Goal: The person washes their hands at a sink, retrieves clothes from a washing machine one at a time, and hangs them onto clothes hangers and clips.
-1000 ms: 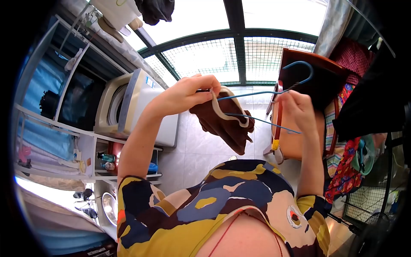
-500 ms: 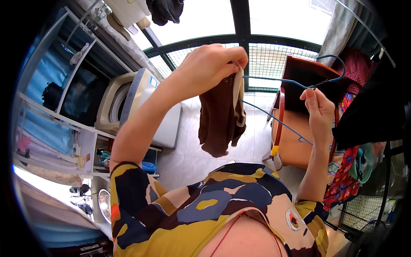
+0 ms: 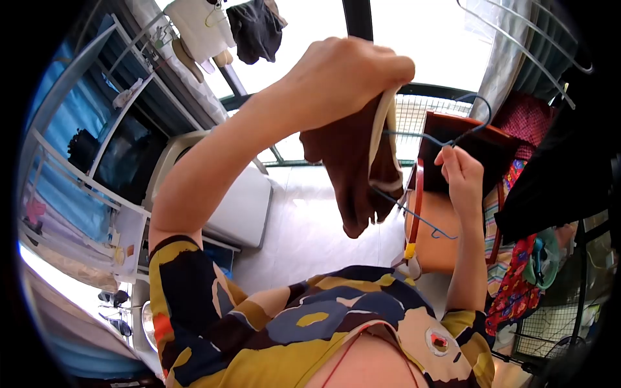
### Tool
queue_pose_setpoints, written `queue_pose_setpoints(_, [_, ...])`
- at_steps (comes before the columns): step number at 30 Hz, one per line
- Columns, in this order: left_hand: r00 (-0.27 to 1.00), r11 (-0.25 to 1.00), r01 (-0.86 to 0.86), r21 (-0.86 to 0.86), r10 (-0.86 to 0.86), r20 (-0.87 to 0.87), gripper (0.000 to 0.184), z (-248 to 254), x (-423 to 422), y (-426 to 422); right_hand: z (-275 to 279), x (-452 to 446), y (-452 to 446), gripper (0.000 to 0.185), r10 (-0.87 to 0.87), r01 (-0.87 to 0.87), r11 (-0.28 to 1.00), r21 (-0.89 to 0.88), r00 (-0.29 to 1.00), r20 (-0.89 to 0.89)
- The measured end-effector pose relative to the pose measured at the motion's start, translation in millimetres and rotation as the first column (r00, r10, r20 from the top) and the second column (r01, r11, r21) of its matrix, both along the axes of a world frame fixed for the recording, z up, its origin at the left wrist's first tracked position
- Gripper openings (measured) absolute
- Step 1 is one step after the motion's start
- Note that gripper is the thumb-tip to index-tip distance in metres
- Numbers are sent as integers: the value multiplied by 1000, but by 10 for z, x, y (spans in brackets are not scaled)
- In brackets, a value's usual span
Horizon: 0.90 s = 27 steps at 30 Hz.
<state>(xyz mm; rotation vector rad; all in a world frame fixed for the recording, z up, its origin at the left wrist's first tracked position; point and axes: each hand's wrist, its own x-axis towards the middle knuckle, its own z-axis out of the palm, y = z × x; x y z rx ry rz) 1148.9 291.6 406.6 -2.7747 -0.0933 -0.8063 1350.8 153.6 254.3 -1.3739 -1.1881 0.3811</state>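
My left hand is raised, its fingers closed on the edge of a brown garment with a cream trim. The cloth hangs down below the hand. My right hand pinches a blue wire clothes hanger at its twisted neck, just under the hook. One side of the hanger runs into the garment's cream-edged opening, and its far end is hidden by the cloth. The hanger's other notched end shows bare below my right hand.
A wooden chair stands beyond my right hand, with patterned cloths beside it. A washing machine and white shelving are at left. Laundry hangs by the window; white hangers hang at upper right.
My left hand has risen and moved right with the brown garment, bringing it further over the hanger's end. My right hand and the hanger have shifted slightly left and down.
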Motion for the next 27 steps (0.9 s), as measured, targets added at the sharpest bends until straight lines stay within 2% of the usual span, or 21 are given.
queue_pose_setpoints(1, [999, 999, 52, -17, -52, 0, 10, -95, 25, 68, 22, -2, -30, 29, 29, -25, 999, 34, 994, -107])
queue_pose_setpoints(2, [997, 986, 68, -152, -74, -35, 11, -155, 51, 62, 138, -5, -38, 28, -13, 20, 995, 96, 997, -74])
queue_pose_setpoints(4, [996, 971, 63, -230, -77, -53, 13, -225, 100, -22, 343, -62, -147, 28, -115, 121, 975, 185, 992, -46])
queue_pose_setpoints(5, [996, 976, 64, -209, -74, -42, 15, -209, 132, -39, 411, -90, -158, 28, -138, 136, 962, 235, 990, -9])
queue_pose_setpoints(6, [997, 979, 68, -192, -75, -29, 17, -171, 151, -48, 490, -82, -193, 27, -124, 124, 971, 203, 992, -10])
queue_pose_setpoints(7, [990, 980, 132, -151, -138, -30, 21, -101, 150, -12, 526, -61, -196, 27, -112, 112, 968, 225, 994, -13])
queue_pose_setpoints(8, [985, 970, 138, -198, -155, -71, 23, -39, 140, -11, 554, -34, -192, 27, -99, 99, 964, 248, 995, -14])
queue_pose_setpoints(10, [980, 981, 157, -118, -169, -103, 22, -20, 179, -11, 578, -10, -174, 27, -56, 64, 964, 259, 998, -35])
queue_pose_setpoints(12, [983, 993, 115, -33, -119, -140, 17, -51, 235, -20, 583, 48, -133, 25, -66, 54, 970, 236, 997, 45])
queue_pose_setpoints(13, [987, 996, 85, -31, -88, -131, 16, -63, 258, 3, 564, 83, -98, 17, -251, 162, 915, 370, 946, 207])
queue_pose_setpoints(14, [991, 998, 50, -28, -53, -121, 15, -64, 270, 39, 543, 114, -79, 14, -436, 228, 829, 510, 835, 335])
queue_pose_setpoints(15, [995, 994, 34, -104, -44, -90, 15, -72, 272, 118, 563, 136, -142, 13, -623, 264, 692, 672, 689, 371])
queue_pose_setpoints(17, [999, 979, 43, -197, -48, -19, 15, -16, 245, 209, 482, 28, -357, 10, -659, 161, 583, 797, 668, 347])
queue_pose_setpoints(18, [999, 968, 46, -247, -44, 15, 15, 6, 218, 256, 336, -103, -498, 8, -504, 65, 622, 781, 796, 335])
queue_pose_setpoints(19, [999, 973, 37, -230, -36, 9, 16, 36, 186, 306, 177, -257, -598, 10, -328, -57, 721, 691, 850, 412])
queue_pose_setpoints(21, [998, 983, 61, -171, -58, 22, 16, 69, 185, 281, -326, -432, -411, 15, 23, -135, 939, 316, 942, 336])
queue_pose_setpoints(22, [997, 987, 77, -144, -75, 18, 16, 72, 186, 261, -689, -491, -239, 19, 118, -121, 993, 7, 982, 147])
queue_pose_setpoints(24, [997, 985, 73, -154, -74, -1, 16, 58, 199, 198, -1049, -362, 120, 25, 20, -17, 992, -125, 999, 28])
queue_pose_setpoints(26, [998, 986, 65, -152, -66, -3, 16, 19, 194, 137, -1103, -423, 356, 33, -24, 15, 993, -120, 997, -68])
queue_pose_setpoints(27, [999, 984, 43, -175, -44, -4, 15, -5, 189, 101, -925, -472, 353, 39, -58, 69, 978, -198, 996, 62])
